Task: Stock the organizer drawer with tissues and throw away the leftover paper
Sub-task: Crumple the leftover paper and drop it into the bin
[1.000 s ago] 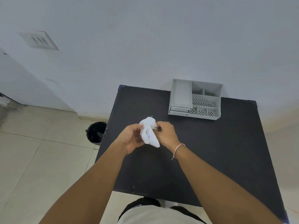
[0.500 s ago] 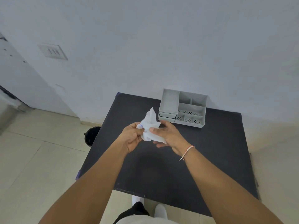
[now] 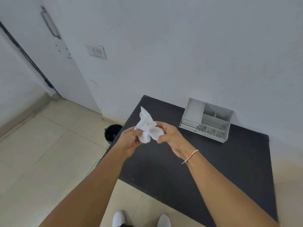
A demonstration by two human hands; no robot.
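Note:
A crumpled white paper [image 3: 148,127] is held in the air over the left part of the black table [image 3: 229,161]. My left hand [image 3: 130,141] pinches its left side and my right hand [image 3: 170,136] grips its right side. The grey plastic organizer [image 3: 207,119] stands at the table's far edge by the wall, with open compartments and its small front drawers pushed in. A black waste bin [image 3: 113,132] sits on the floor just left of the table, partly hidden by the table's edge and my left hand.
A white wall runs behind the table, with a switch plate [image 3: 96,51] and a door [image 3: 32,54] to the left. Beige floor tiles [image 3: 41,153] spread to the left. My white shoes [image 3: 118,218] show below the table's near edge.
The view has swung left and back, so the door and more floor show. Both hands still hold the paper, now more spread between them and closer to the table's left edge.

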